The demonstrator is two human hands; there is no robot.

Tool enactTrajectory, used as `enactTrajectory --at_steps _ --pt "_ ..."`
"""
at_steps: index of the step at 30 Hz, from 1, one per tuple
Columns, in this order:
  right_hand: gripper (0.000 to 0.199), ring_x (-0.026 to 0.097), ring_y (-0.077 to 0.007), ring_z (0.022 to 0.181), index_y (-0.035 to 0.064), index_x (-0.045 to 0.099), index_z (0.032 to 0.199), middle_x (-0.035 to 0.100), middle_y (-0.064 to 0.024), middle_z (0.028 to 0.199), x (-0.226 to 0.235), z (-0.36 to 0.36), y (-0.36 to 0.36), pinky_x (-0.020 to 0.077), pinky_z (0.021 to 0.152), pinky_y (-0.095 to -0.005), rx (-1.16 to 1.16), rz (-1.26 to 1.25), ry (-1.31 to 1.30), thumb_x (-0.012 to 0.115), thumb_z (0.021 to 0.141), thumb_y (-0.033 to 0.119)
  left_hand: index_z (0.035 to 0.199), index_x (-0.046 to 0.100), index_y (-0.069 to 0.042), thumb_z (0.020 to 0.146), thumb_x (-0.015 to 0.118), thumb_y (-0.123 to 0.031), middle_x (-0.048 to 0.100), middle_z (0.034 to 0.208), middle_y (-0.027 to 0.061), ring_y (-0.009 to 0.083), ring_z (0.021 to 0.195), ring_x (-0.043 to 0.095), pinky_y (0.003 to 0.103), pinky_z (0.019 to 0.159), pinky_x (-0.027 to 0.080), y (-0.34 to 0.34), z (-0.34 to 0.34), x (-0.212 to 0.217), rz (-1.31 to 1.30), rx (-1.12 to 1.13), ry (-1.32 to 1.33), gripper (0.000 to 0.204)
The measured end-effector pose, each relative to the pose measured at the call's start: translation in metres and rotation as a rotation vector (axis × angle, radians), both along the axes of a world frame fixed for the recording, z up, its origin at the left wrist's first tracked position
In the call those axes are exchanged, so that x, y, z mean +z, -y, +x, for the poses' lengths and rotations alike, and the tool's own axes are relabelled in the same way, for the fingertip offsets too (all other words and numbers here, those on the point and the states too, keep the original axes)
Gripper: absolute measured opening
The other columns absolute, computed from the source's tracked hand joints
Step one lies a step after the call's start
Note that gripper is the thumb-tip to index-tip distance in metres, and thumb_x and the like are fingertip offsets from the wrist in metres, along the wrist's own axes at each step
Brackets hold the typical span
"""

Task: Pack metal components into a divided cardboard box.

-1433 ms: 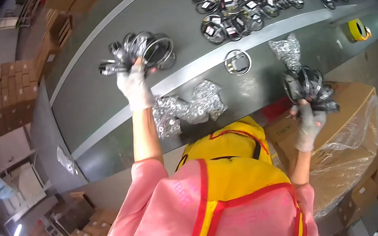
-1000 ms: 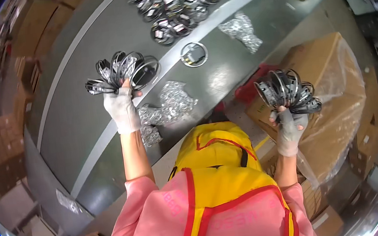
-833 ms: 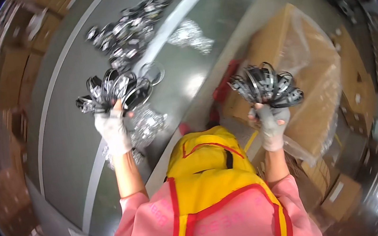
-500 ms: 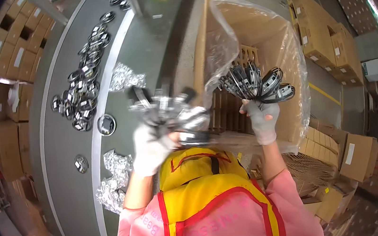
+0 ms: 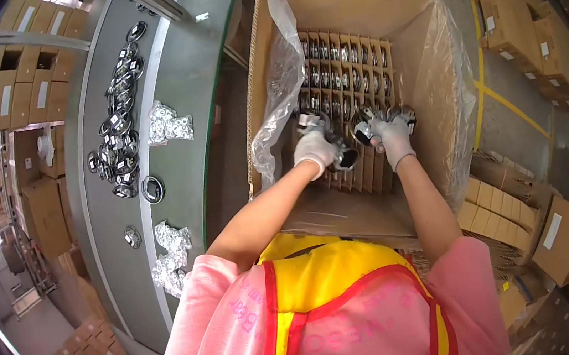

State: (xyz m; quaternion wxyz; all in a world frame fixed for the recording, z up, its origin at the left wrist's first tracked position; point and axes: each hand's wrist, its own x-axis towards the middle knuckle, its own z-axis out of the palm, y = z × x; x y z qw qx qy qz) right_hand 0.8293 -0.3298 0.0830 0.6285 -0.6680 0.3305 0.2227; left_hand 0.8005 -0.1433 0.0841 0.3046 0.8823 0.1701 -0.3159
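Hands, left (image 5: 313,148) and right (image 5: 392,136), grip chrome rings (image 5: 364,126) inside the lined carton (image 5: 262,58).

In front of you stands a large brown cardboard carton (image 5: 348,4), open at the top, lined with a clear plastic bag (image 5: 281,99) and fitted with a cardboard divider grid (image 5: 348,61). To your right sit smaller brown boxes (image 5: 559,242) bearing white rectangular labels (image 5: 552,231). To your far left, open brown boxes (image 5: 19,69) stand in rows.
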Motion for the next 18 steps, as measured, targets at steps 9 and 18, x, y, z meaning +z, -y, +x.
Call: enactTrajectory --at_steps 9,18 --pt "0.017 0.056 -0.013 0.049 -0.001 0.051 0.094 0.065 -0.0113 0.078 -0.058 -0.045 0.0 0.0383 0.036 -0.0252 -0.145 0.047 -0.242 0.061 0.082 0.002 0.111 0.061 0.006 0.075 0.068 -0.017 0.065 0.107 0.0277 0.0376 0.099 0.065 0.038 0.088 0.048 -0.02 -0.024 -0.069 -0.128 0.595 0.096 0.043" --pt "0.028 0.062 -0.0197 0.063 0.0008 0.05 0.11 0.063 -0.0109 0.088 -0.096 -0.045 -0.005 0.0483 0.049 -0.0317 -0.152 0.245 -0.183 0.061 0.084 0.005 0.12 0.051 0.001 0.088 0.056 -0.006 0.063 0.102 0.0106 0.0218 0.077 0.064 0.035 0.063 0.058 0.011 -0.02 -0.061 -0.937 0.85 -0.174 0.033"
